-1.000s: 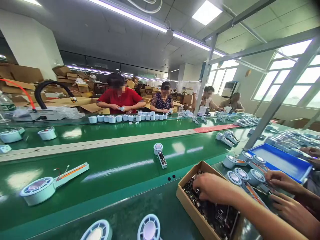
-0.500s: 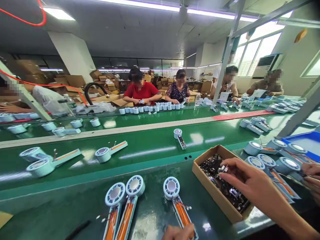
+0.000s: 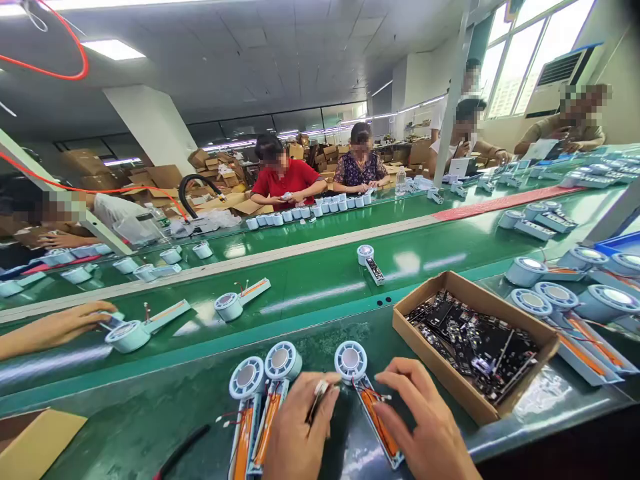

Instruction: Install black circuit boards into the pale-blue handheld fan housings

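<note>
The right hand (image 3: 425,423) had moved from above the cardboard box (image 3: 435,361) of circuit boards (image 3: 470,333) to the handheld fan (image 3: 351,361) on its left, its grip spread, thumb and fingers apart around the wires (image 3: 367,387). The left hand (image 3: 295,430), left of that fan, had its grip clamped on a small thin part (image 3: 319,397). The fan lay on the near bench (image 3: 170,400), right of two more fans (image 3: 246,377).

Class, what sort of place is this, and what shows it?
Probably a factory assembly line: light-blue units lie along a long green work surface, a cardboard box holds circuit boards, and people work along the far side.
</note>
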Demonstrator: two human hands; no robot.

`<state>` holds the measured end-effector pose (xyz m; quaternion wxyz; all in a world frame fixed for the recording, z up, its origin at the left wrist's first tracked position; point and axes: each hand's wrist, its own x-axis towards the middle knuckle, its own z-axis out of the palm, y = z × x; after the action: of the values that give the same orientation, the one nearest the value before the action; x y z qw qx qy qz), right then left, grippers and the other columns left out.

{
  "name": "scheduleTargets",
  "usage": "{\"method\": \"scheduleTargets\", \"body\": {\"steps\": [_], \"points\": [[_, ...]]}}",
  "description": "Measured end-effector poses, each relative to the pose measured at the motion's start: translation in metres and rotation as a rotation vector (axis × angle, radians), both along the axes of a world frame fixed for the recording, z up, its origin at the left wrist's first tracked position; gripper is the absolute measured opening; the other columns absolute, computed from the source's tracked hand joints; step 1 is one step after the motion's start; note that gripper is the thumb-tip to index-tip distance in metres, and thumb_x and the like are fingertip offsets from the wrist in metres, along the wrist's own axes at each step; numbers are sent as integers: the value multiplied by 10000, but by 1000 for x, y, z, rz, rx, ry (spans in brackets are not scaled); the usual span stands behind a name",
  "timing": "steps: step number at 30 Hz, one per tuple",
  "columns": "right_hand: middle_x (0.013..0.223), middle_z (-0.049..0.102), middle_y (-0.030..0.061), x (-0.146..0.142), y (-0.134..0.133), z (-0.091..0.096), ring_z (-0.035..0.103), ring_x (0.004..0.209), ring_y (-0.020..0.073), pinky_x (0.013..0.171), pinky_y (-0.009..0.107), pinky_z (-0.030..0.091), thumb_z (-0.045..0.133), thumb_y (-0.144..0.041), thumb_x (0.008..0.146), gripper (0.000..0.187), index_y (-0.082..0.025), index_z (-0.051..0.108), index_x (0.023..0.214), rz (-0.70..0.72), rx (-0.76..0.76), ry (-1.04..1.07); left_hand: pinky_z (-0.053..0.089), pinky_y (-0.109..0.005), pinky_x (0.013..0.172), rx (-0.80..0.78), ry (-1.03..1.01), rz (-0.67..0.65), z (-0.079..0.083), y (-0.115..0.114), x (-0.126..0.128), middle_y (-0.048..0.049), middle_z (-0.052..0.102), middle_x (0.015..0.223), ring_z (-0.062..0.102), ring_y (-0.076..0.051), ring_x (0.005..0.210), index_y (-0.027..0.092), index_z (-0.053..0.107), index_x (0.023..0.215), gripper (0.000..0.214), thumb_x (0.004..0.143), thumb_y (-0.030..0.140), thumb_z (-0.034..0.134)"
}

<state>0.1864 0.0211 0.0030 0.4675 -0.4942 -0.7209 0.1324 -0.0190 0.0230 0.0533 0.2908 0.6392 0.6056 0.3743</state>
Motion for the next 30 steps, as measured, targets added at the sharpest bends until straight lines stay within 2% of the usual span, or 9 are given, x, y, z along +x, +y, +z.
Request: {"method": "scheduleTargets", "body": {"steps": [3, 6, 13, 16, 18, 21, 23, 27, 30], "points": [[1080, 593, 104, -13, 6, -9, 636, 956, 252, 817, 382, 585, 601, -171, 925, 246, -241, 610, 1161, 12, 28, -42, 518, -269, 847, 25, 146, -198, 19, 25, -1, -23, 724, 1057, 690, -187, 910, 286, 755, 1075, 235, 972, 335, 550], [1063, 586, 102, -22, 8, -11, 624, 932, 253, 798, 391, 587, 596, -150, 915, 245, -234, 610, 1145, 15, 15, -37, 491, -265, 855, 11, 186, -240, 22, 32, 6, -18, 721, 992, 677, -189, 952, 255, 740, 984, 196, 975, 290, 547], [1014, 558, 85, -26, 12, -10, 585, 893, 235, 736, 366, 556, 554, -82, 907, 254, -235, 642, 1090, 92, -29, -30, 489, -266, 773, -31, 58, -71, -13, 13, 6, 1, 697, 804, 672, -196, 800, 234, 689, 789, 211, 940, 343, 588], [977, 546, 76, -30, 15, -13, 566, 868, 231, 720, 366, 531, 553, -64, 903, 250, -228, 655, 1062, 103, -21, -41, 503, -278, 785, -22, 24, 34, -11, 14, 7, -10, 720, 856, 682, -212, 829, 252, 725, 901, 169, 924, 379, 615], [945, 538, 68, -31, 17, -15, 549, 852, 226, 709, 359, 513, 548, -59, 910, 235, -225, 664, 1029, 113, -21, -39, 501, -268, 793, 10, 49, -18, -4, 18, 10, -10, 729, 899, 683, -205, 854, 268, 742, 972, 148, 919, 349, 629], [911, 530, 57, -33, 19, -15, 527, 828, 216, 684, 341, 486, 537, -65, 928, 218, -225, 677, 979, 117, -26, -28, 483, -251, 761, 25, 91, -107, 0, 20, 12, -8, 718, 849, 670, -191, 809, 252, 742, 854, 168, 934, 317, 609], [909, 529, 54, -33, 20, -14, 521, 825, 212, 680, 335, 474, 535, -65, 930, 231, -230, 685, 989, 132, -25, -31, 465, -249, 702, -25, 57, -55, -7, 17, 10, 6, 684, 738, 638, -175, 693, 238, 728, 806, 209, 933, 353, 608], [893, 532, 48, -34, 20, -10, 514, 817, 209, 678, 333, 446, 545, -42, 905, 264, -236, 702, 993, 146, -20, -47, 406, -238, 564, -235, -161, 77, -34, 7, 2, 71, 535, 484, 512, -141, 479, 203, 711, 930, 347, 872, 539, 646], [873, 525, 47, -36, 20, -6, 498, 799, 211, 672, 337, 422, 554, -52, 900, 252, -226, 708, 998, 137, -16, -59, 352, -223, 481, -282, -295, 178, -42, 4, 1, 82, 517, 440, 465, -131, 424, 181, 668, 991, 507, 800, 650, 676]]}}
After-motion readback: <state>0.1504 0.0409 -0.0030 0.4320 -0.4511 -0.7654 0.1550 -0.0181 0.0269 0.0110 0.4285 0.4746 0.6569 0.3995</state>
